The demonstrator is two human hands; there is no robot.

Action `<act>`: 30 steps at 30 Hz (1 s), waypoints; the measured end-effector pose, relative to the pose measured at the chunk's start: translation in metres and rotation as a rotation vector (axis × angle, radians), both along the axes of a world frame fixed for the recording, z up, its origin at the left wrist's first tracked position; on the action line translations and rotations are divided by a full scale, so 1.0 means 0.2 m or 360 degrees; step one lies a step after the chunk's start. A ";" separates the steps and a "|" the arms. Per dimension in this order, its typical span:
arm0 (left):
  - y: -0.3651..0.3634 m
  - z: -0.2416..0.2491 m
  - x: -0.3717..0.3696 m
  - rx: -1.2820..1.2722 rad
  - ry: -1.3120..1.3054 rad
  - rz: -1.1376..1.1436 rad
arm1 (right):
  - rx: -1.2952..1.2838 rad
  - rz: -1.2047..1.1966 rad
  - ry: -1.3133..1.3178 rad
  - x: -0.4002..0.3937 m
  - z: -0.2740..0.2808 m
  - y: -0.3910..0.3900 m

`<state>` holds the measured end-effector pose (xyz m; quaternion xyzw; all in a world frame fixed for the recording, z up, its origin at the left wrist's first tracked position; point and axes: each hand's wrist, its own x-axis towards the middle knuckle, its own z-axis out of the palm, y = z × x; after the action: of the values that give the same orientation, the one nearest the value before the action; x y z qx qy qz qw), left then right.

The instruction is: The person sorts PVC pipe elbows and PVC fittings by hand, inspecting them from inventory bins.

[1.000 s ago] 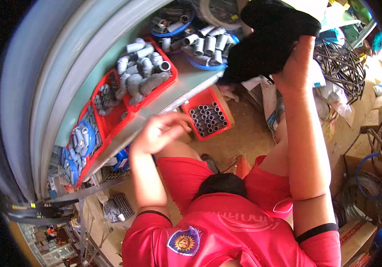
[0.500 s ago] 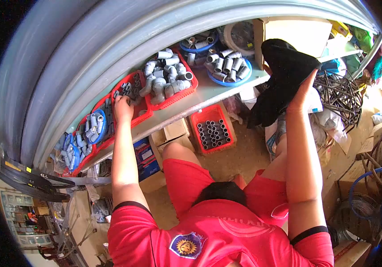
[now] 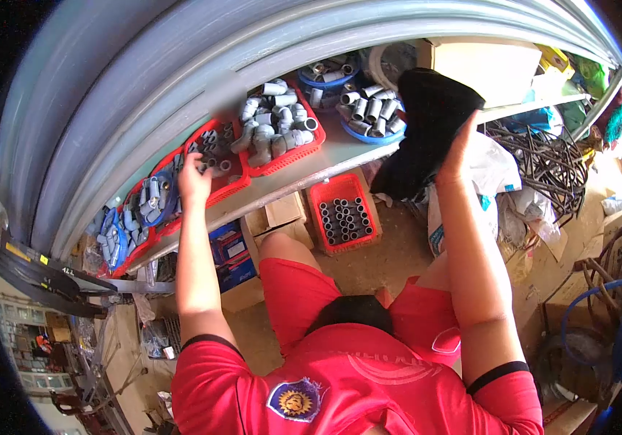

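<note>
My left hand (image 3: 194, 183) reaches over a red basket (image 3: 232, 190) on the shelf, its thumb and fingers apart by the small grey pipe fittings (image 3: 211, 145). No fitting shows clearly in its grasp. On the other side, my right hand (image 3: 457, 161) holds up a black cloth (image 3: 430, 130), which hides part of the fingers. Beside the left basket stands another red basket (image 3: 293, 154), heaped with grey elbow fittings (image 3: 264, 134). A blue bowl (image 3: 375, 138) of short grey pipe couplings is partly behind the cloth.
A red crate (image 3: 354, 246) with upright pipe fittings sits on the floor below the shelf (image 3: 340, 161). Large grey pipes (image 3: 129, 87) run overhead at the left. Cardboard boxes (image 3: 481, 69), white bags (image 3: 492, 167) and tangled dark rods (image 3: 546, 159) crowd the right.
The black cloth and my right hand have moved left and slightly down, covering part of the blue bowl. My left hand has shifted a little left and lower, its fingers drawn back from the fittings.
</note>
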<state>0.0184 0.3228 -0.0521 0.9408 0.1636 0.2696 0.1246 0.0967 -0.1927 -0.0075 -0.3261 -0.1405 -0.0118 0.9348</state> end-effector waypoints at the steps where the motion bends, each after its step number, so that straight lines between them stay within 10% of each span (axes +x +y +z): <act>1: -0.01 0.02 -0.02 -0.0001 -0.0117 -0.0036 | 0.0038 0.0002 0.0078 -0.01 0.00 0.03; 6: -0.43 0.27 -0.21 -0.0947 -0.0664 -0.0376 | 0.0046 0.0188 0.0239 -0.08 -0.10 0.09; 12: -1.27 0.32 -0.27 -0.1559 -0.0493 -0.1078 | -0.0753 0.0406 -0.0705 -0.29 -0.03 0.25; 19: -1.64 0.26 -0.19 -0.2284 -0.0240 -0.1318 | -0.1254 -0.0648 -0.0536 -0.34 0.05 0.17; 30: -1.93 0.18 -0.21 -0.2250 -0.0481 -0.1417 | -0.0721 -0.0606 0.0181 -0.30 0.03 0.00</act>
<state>-0.0244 -0.0631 -0.0151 0.5722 -0.1102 0.1526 0.7982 0.0377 -0.1921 -0.0010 -0.5469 -0.0233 -0.1371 0.8256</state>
